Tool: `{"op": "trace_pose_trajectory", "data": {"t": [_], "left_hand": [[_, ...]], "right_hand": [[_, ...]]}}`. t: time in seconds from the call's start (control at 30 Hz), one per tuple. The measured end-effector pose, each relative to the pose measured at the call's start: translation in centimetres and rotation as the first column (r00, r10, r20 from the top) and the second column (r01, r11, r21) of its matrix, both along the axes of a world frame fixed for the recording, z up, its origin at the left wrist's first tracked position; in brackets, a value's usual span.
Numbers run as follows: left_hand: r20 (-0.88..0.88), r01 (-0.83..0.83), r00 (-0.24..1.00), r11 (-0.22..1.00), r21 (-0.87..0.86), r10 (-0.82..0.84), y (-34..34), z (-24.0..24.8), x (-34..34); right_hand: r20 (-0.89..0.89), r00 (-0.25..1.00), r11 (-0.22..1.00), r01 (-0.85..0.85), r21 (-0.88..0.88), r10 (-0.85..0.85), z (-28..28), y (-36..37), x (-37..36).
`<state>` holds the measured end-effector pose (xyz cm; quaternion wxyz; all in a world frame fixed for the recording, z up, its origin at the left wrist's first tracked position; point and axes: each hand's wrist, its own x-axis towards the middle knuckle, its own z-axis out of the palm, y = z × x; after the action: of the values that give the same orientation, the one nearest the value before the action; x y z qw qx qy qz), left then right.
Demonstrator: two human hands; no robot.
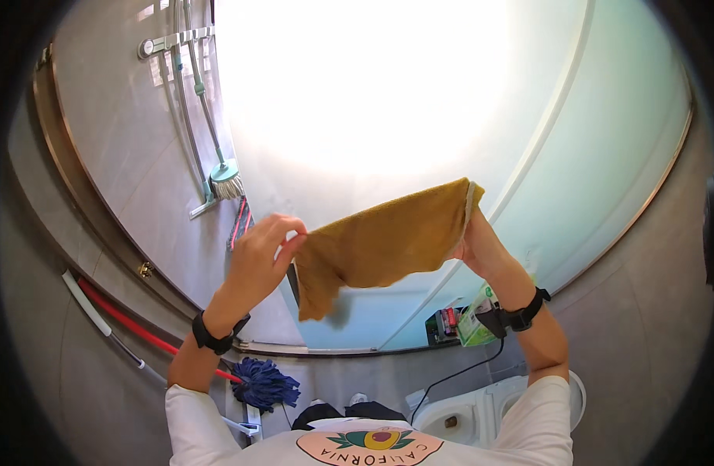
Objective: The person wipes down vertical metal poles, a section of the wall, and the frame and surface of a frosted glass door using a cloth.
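Note:
A mustard-yellow cloth (396, 233) is spread in the air between my two hands, in front of a bright frosted panel. My left hand (265, 245) pinches its upper left corner between thumb and fingers, and the lower left part of the cloth hangs down from there. At the other end, my right hand (479, 247) grips the cloth from behind. Most of the right fingers are hidden by the fabric. Both wrists wear black bands.
A frosted glass panel (357, 311) stands ahead. On the left wall hang a mop (226, 180) and a squeegee (204, 208). Lower left is a blue mop head (267, 383) with a red pole. A toilet (469, 412) and a green-white package (478, 320) are at lower right.

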<state>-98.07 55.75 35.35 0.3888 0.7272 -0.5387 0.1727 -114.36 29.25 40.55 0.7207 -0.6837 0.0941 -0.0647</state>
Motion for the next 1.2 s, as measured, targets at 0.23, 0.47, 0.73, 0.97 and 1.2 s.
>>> {"op": "trace_pose_trajectory", "data": {"t": [0.23, 0.47, 0.73, 0.97, 1.2], "left_hand": [[-0.343, -0.155, 0.935, 0.974, -0.163, 0.091, -0.7, -0.5, -0.1], [-0.397, 0.323, 0.895, 0.911, 0.257, -0.205, 2.5, 1.3, -0.7], [-0.419, 0.391, 0.899, 0.66, 0.641, -0.127, 2.5, -0.5, 0.4], [-0.139, 0.093, 0.99, 0.621, 0.779, 0.027, 3.6, 0.4, 2.5], [0.034, 0.075, 0.995, 0.909, 0.41, -0.097, 4.5, 0.2, 2.7]], "right_hand": [[0.02, 1.0, 0.773, -0.021, 0.634, 0.01, -4.1, -0.2, 1.2], [0.053, 0.967, 0.96, -0.239, -0.148, 0.249, -5.7, 1.7, -1.0], [0.285, 0.953, 0.303, 0.244, -0.921, 0.1, -7.8, 2.9, -0.4], [0.439, 0.899, 0.323, 0.417, -0.849, -0.007, -5.3, 2.5, -0.5], [0.501, 0.846, -0.016, 0.507, -0.862, -0.185, -3.8, 1.8, -2.1]]}}
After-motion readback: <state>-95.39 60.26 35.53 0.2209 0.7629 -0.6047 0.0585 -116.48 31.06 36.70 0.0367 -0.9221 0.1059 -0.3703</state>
